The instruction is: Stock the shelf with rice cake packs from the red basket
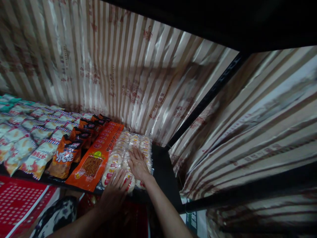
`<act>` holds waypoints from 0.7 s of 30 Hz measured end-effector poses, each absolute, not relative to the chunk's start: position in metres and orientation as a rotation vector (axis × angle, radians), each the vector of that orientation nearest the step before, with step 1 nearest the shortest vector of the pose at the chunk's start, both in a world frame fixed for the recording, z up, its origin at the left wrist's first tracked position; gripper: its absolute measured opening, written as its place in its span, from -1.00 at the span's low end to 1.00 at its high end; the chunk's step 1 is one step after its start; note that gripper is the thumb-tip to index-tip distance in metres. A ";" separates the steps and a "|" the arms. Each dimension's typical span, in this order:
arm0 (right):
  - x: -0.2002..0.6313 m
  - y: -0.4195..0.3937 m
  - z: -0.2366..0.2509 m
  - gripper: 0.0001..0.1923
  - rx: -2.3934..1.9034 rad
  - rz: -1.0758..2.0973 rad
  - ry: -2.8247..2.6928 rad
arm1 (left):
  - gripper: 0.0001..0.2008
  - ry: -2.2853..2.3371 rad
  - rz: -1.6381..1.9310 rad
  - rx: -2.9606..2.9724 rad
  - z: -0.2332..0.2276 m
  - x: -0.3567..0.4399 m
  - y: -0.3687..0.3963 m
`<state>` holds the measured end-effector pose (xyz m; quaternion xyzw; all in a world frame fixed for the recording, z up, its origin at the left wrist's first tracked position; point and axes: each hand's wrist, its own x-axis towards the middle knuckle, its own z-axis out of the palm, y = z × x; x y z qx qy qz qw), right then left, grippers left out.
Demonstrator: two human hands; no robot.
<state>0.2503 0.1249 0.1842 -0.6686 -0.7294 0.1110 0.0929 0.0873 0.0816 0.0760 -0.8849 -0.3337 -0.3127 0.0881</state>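
Left hand (114,189): laid palm down on near end of clear plastic packs of round pale rice crackers (126,150); fingers spread flat, gripping nothing.
Right hand (137,164): flat on top of same packs, just beyond left hand; fingers stretched forward and slightly fanned, holding nothing.
Clear plastic packs of round pale rice crackers: lying in rows at right end of dark shelf board (163,168), touching long orange flat packet on left side.
Long orange flat packet of thin brown sticks (97,158): lying flat lengthwise, between cracker packs and orange snack bags.
Orange and black snack bags (66,155): row running back toward rear, just left of long packet.
White snack bags with red and blue striped edges (37,138): several rows filling left part of shelf.
Teal packets (8,100): far left rear corner, blurred.
Striped cream and brown glossy sheet (111,66): lining back and right side behind shelf.
Black metal upright (205,99): slanting at right corner of shelf.
Red patterned packs (19,198): below shelf edge, lower left.
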 end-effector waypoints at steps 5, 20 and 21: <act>0.260 0.128 0.186 -0.45 -1.959 0.477 -2.220 | -0.57 -0.876 -0.906 -2.603 0.088 0.093 0.085; 0.333 0.169 0.180 -0.43 -2.183 0.484 -1.863 | -0.50 -1.065 -0.876 -2.693 0.154 0.140 0.148; 0.338 0.170 0.175 -0.43 -2.188 0.458 -1.834 | -0.51 -1.098 -0.857 -2.720 0.159 0.148 0.159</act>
